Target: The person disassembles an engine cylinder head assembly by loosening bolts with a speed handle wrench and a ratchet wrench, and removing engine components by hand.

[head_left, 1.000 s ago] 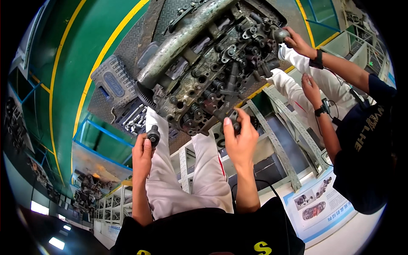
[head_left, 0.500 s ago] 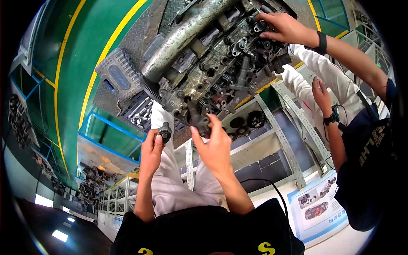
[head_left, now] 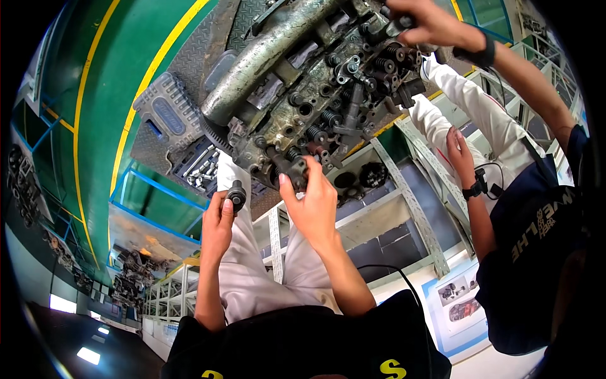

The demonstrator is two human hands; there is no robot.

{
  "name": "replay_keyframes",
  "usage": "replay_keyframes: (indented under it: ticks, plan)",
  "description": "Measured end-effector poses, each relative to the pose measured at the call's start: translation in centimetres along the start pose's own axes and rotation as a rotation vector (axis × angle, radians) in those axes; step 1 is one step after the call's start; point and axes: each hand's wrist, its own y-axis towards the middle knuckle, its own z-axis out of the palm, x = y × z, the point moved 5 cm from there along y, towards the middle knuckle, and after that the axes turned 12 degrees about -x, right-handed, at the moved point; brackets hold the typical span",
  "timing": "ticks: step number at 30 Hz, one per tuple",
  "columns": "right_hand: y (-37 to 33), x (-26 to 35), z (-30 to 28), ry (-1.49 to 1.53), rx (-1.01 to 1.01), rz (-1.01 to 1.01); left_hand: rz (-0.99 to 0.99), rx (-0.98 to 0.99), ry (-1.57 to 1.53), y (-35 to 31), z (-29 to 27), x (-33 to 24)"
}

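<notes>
In my left hand (head_left: 216, 232) is a short dark cylindrical metal part (head_left: 235, 197) with a round ringed end, pinched between thumb and fingers. My right hand (head_left: 317, 205) grips a dark, lumpy metal engine part (head_left: 295, 177) with a thick shaft pointing away from me. That part is at the near end of a greasy engine cylinder head (head_left: 255, 158); whether its shaft is seated there I cannot tell. Coil valve springs (head_left: 329, 118) and a similar dark shafted part (head_left: 353, 110) stand along the head.
A co-worker's hand (head_left: 432, 28) holds a dark part over the head's far right end. A silver manifold (head_left: 265, 60) runs along its far side. To the left are a grey tool case (head_left: 167, 117) and a socket tray (head_left: 202, 170). Metal framing (head_left: 410, 205) stands at right.
The view has shifted slightly. My right hand and its part have moved a little farther toward the cylinder head. The co-worker's upper hand has shifted, with a dark part now in it.
</notes>
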Motion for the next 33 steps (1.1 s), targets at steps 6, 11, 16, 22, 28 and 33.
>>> replay_keyframes:
  ticks: [6, 11, 16, 22, 28, 33]
  plan:
    - [1.6, 2.4, 1.8, -0.096, 0.041, -0.129, 0.015, 0.007, -0.01, 0.1, 1.2, -0.5]
    - [0.4, 1.4, 1.7, -0.062, 0.153, -0.077, 0.025, -0.003, 0.012, -0.2, 1.0, -0.7]
    - [0.9, -1.0, -1.2, -0.007, 0.113, 0.039, 0.009, -0.047, -0.015, -0.8, -0.7, -3.4]
    - [0.6, -2.5, -2.5, 0.09, 0.048, 0.075, 0.081, -0.08, -0.238, -1.1, -1.3, -8.6]
    - [8.9, 0.1, -1.7, -0.107, -0.135, -0.346, 0.149, -0.065, -0.276, 0.9, 1.1, -11.9]
    - [13.1, 0.7, 2.2, -0.335, -0.074, -0.396, 0.147, -0.026, -0.321, 1.2, 2.5, -12.6]
